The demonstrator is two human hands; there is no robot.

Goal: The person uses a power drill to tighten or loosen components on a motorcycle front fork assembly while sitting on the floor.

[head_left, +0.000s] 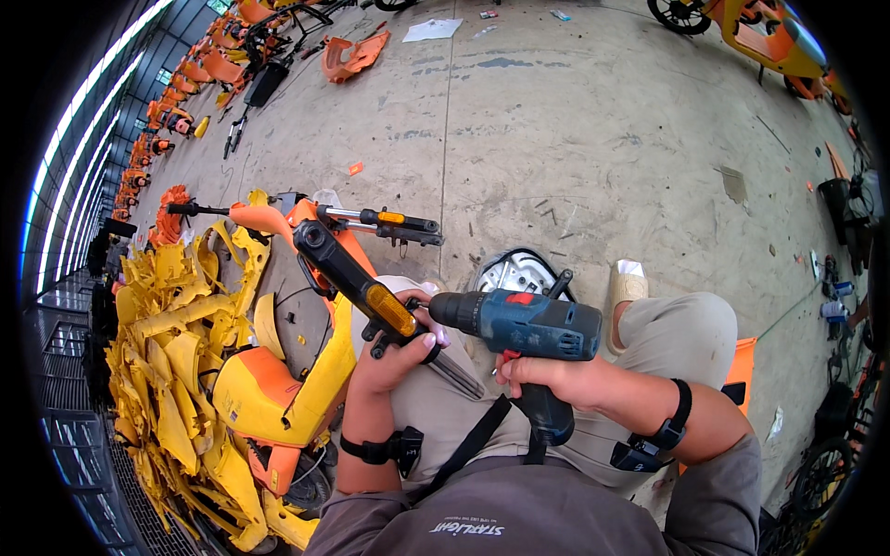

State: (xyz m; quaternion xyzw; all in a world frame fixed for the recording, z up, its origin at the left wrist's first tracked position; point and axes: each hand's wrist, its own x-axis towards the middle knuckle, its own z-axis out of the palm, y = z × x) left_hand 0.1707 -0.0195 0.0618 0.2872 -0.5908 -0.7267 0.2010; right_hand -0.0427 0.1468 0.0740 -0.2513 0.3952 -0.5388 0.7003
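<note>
My left hand [403, 352] grips a black fork tube [343, 269] with an orange reflector and silver lower tubes, held at a slant over my lap, its top end up and to the left. In my right hand [542, 380] is a blue and black cordless drill [519, 322], its nose pointing left beside my left hand and the fork; whether it touches the fork I cannot tell. Behind the fork stands an orange and yellow scooter body [260, 389] with another pair of forks [380, 222]. Beyond the drill lies a silver-and-black metal tray [501, 269] on the floor.
A heap of yellow plastic panels [171, 371] lies at my left. Rows of orange scooters [185, 102] stretch along the back left, with a loose orange shell [348, 60] nearby. A yellow scooter [769, 46] is at the upper right; tools and parts [834, 301] line the right edge.
</note>
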